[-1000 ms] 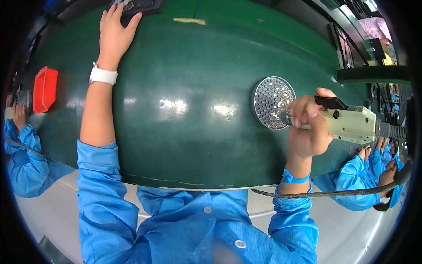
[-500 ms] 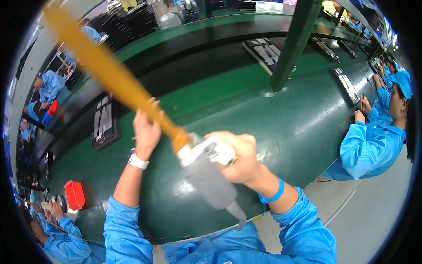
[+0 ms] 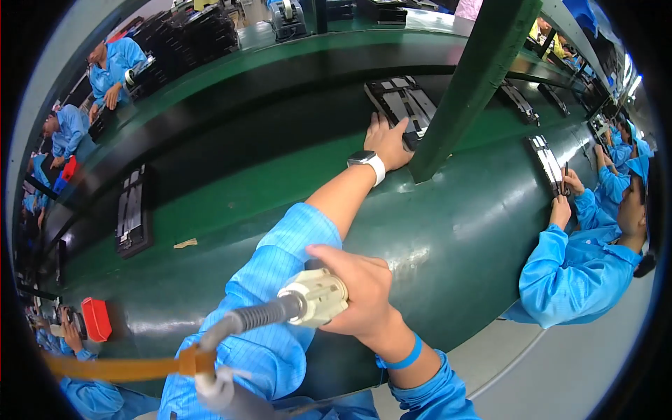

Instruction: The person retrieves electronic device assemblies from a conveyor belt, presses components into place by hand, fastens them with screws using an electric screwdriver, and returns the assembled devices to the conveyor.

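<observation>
My left arm reaches across the bench, and my left hand [image 3: 389,145] grips the near left edge of a flat black case with silver panels [image 3: 400,98]. The thumb is on its edge and the fingers lie along its side. Closer to me, my right hand [image 3: 360,287] is closed around a cream electric screwdriver [image 3: 315,297], its cord end turned towards me. From it a grey ribbed cord sleeve [image 3: 262,316] curves down to the left, over my left sleeve. An orange strap [image 3: 119,367] hangs at the lower left, blurred; the tool's working tip is hidden.
A green post [image 3: 470,91] stands just right of the gripped case. Another black case [image 3: 133,211] lies on the left, near a red bin [image 3: 96,320]. At the right, a co-worker [image 3: 581,245] in blue works on a similar case [image 3: 547,164].
My left hand has left the orange strap and reached forward and right to the case. My right hand has turned the screwdriver; the strap has swung down to the lower left.
</observation>
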`<state>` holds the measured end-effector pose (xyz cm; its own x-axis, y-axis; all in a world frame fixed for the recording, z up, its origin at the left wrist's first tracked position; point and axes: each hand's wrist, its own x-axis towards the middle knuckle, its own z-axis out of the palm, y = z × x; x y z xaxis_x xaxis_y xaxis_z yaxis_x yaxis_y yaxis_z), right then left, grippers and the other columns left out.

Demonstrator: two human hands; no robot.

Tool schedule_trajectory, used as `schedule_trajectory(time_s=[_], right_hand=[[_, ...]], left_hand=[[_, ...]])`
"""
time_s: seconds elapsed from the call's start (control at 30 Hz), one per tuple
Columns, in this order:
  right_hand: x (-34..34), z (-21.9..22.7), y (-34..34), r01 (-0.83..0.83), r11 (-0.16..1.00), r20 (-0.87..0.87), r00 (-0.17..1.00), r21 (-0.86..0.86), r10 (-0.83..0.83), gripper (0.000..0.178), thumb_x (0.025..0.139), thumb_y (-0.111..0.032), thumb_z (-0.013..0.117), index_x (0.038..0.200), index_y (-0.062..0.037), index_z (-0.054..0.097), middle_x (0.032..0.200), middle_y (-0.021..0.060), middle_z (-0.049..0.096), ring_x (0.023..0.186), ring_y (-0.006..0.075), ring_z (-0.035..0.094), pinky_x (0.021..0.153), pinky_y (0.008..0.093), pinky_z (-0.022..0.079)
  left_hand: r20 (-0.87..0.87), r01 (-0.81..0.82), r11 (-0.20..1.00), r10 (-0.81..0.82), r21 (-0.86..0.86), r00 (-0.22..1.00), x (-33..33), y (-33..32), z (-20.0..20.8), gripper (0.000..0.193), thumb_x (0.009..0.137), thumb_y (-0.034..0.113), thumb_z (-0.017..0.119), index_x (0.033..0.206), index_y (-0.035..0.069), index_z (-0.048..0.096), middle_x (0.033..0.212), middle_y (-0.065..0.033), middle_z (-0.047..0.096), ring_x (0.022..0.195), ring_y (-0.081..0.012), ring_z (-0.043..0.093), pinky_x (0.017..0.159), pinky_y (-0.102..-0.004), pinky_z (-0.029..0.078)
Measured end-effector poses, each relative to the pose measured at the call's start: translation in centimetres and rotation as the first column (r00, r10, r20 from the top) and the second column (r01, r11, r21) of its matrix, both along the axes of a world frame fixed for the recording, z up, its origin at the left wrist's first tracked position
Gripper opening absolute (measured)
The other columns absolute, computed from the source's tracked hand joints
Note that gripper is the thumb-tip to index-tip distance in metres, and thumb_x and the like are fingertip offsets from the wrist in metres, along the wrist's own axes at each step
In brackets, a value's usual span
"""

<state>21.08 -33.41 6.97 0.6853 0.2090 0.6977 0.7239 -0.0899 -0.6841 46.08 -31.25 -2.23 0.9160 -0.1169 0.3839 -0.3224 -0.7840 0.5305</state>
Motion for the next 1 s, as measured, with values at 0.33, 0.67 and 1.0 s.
schedule_trajectory(time_s=[0.33, 0.67, 1.0], right_hand=[[-0.3, -0.3, 0.4, -0.015, 1.000, 0.006, 1.000, -0.026, 0.015, 0.055, 0.056, -0.005, 0.077, 0.110, 0.0017, 0.067, 0.087, 0.0160, 0.072, 0.073, 0.0299, 0.073, 0.066, 0.0363, 0.059], [-2.1, 0.5, 2.3, -0.021, 1.000, 0.022, 1.000, -0.006, 0.021, 0.049, 0.060, -0.005, 0.074, 0.108, -0.0002, 0.071, 0.086, 0.0144, 0.074, 0.074, 0.0277, 0.075, 0.068, 0.0324, 0.058], [-1.4, 0.0, 1.3, 0.103, 0.994, 0.000, 0.995, -0.029, -0.104, 0.050, 0.058, -0.013, 0.079, 0.106, -0.0014, 0.071, 0.079, 0.0109, 0.072, 0.066, 0.0233, 0.072, 0.062, 0.0303, 0.054]], left_hand=[[-0.260, -0.205, 0.313, -0.144, -0.927, 0.955, 0.8, 3.0, 1.2, 0.061, 0.086, 0.009, 0.077, 0.138, -0.010, 0.052, 0.103, -0.0188, 0.068, 0.076, -0.0232, 0.068, 0.084, -0.0348, 0.057], [0.015, 0.029, 0.966, -0.026, -0.256, 1.000, -2.6, 7.3, 0.4, 0.069, 0.077, 0.024, 0.084, 0.138, 0.004, 0.059, 0.126, -0.0285, 0.064, 0.119, -0.0392, 0.061, 0.104, -0.0455, 0.049], [0.290, 0.206, 0.873, -0.079, -0.441, 0.954, 0.6, 3.5, -1.0, 0.063, 0.082, 0.022, 0.082, 0.135, -0.004, 0.059, 0.141, -0.0319, 0.053, 0.127, -0.0418, 0.057, 0.108, -0.0407, 0.046]])
